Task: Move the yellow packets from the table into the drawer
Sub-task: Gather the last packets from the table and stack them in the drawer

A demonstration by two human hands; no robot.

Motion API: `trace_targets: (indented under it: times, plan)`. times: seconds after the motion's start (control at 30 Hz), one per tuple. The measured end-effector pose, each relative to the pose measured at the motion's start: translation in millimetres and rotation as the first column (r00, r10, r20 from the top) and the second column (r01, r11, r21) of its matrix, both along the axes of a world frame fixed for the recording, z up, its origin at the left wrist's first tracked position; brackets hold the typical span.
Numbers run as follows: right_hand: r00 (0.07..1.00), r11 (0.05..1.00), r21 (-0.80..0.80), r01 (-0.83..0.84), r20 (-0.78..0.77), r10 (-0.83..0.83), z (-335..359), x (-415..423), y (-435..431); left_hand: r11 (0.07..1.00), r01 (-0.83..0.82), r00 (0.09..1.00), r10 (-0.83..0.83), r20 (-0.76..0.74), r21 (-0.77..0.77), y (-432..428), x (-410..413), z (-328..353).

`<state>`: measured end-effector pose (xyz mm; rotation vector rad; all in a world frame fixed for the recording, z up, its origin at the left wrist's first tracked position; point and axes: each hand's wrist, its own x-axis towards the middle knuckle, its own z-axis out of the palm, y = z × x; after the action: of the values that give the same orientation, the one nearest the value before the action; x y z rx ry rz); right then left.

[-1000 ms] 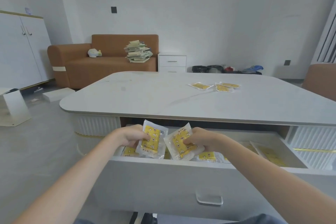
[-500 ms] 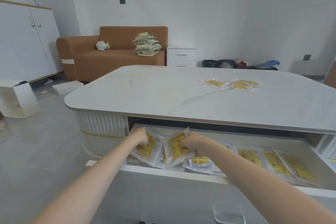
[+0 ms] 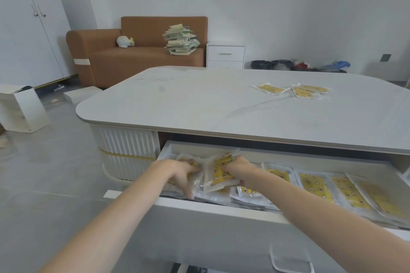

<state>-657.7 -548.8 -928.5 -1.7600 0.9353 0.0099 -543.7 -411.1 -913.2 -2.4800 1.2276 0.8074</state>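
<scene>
1. Two yellow packets are being put into the open drawer [image 3: 221,208] at its left end. The right hand [image 3: 238,169] pinches one packet [image 3: 221,172], which stands tilted up on its edge. The left hand [image 3: 182,173] presses flat on the other packet [image 3: 196,180].
2. Lay both flat before letting go, so they do not stick up and catch when the drawer shuts.
3. More packets [image 3: 328,186] already lie in a row along the drawer to the right. Put new ones beside them, not in a tall heap.
4. Three packets [image 3: 295,91] wait on the tabletop [image 3: 199,104], far back on the right. I think those come next.
</scene>
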Motion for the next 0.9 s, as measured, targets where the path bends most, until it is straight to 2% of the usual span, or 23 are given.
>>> trace_targets:
  times: [0.13,0.37,0.53,0.63,0.77,0.9]
  plan:
    - [1.000,0.999,-0.053,0.000,0.016,0.001,-0.6,-2.7,-0.9,1.000,0.011,0.998,-0.011,0.057,0.000,1.1,-0.8,-0.9]
    - [0.999,0.947,-0.320,-0.024,0.026,0.034,-5.5,-0.8,-3.7,0.999,-0.034,0.992,0.031,0.120,0.025,2.2,-0.1,-1.8]
    - [0.998,0.864,-0.501,-0.059,-0.030,0.051,-4.2,2.1,-2.3,0.999,-0.045,0.988,0.043,0.150,0.009,4.0,3.9,-5.6]
    - [0.996,0.811,-0.578,-0.092,-0.068,0.065,-4.0,4.0,-0.3,0.998,-0.037,0.993,0.043,0.113,-0.054,3.7,0.1,-2.5]
    - [0.998,0.837,-0.543,-0.060,-0.056,0.035,-4.6,4.8,-2.8,0.983,-0.014,1.000,0.018,0.020,-0.185,0.8,-4.8,2.6]
    - [1.000,0.889,-0.457,0.005,-0.020,-0.016,-3.3,1.5,-11.2,0.953,-0.032,0.999,0.038,0.014,-0.300,-4.3,-4.9,2.5]
